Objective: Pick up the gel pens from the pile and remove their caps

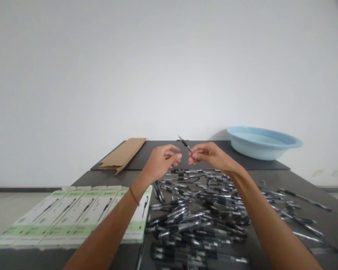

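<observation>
Between the thumb and fingers of my right hand (207, 154) is a slim pen (184, 142) with a black grip, its pointed tip tilted up and to the left. My left hand (162, 161) hovers just left of it, fingers loosely bent and apart, with nothing visible in them. Below both hands, a wide heap of pens (183, 225) with clear barrels and black grips covers the middle of the dark table. White and green pen boxes (84, 212) lie side by side at the left, partly hidden by my left forearm.
A brown paper bag (126, 152) lies flat at the back left of the dark table (270, 176). At the back right stands a light blue basin (263, 144), close to the white wall (169, 67). A few loose pens (305, 198) are scattered toward the right edge.
</observation>
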Available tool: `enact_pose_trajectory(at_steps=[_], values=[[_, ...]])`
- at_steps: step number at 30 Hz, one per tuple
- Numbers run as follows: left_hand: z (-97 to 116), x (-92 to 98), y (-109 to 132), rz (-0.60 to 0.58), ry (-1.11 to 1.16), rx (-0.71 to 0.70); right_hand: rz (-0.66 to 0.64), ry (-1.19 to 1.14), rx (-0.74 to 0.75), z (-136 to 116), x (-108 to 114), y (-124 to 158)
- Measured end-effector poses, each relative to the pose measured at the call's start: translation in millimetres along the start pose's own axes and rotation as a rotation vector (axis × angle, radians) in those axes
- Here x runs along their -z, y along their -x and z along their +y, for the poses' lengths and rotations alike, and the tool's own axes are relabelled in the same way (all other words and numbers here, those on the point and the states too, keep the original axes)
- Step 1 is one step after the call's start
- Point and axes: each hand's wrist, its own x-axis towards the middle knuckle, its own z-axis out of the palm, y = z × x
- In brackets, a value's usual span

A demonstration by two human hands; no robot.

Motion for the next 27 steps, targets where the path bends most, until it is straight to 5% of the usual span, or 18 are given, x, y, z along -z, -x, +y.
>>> enact_pose_trajectory(at_steps=[6, 10, 18, 27], values=[[-53.2, -39.4, -0.2, -0.201, -0.362, -0.021, 0.197, -0.007, -0.025, 2.6, 16.5, 5.4], [-63.5, -62.5, 1.6, -0.353, -0.418, -0.133, 0.298, 0.069, 0.036, 3.8, 17.4, 2.9], [-47.6, -61.0, 2.9, -0.330, -0.533, -0.167, 0.587, -0.028, 0.091, -5.3, 40.7, 0.9], [-11.1, -72.1, 5.8, -0.449, -0.557, -0.254, 0.445, -0.034, 0.058, -37.6, 55.2, 27.1]])
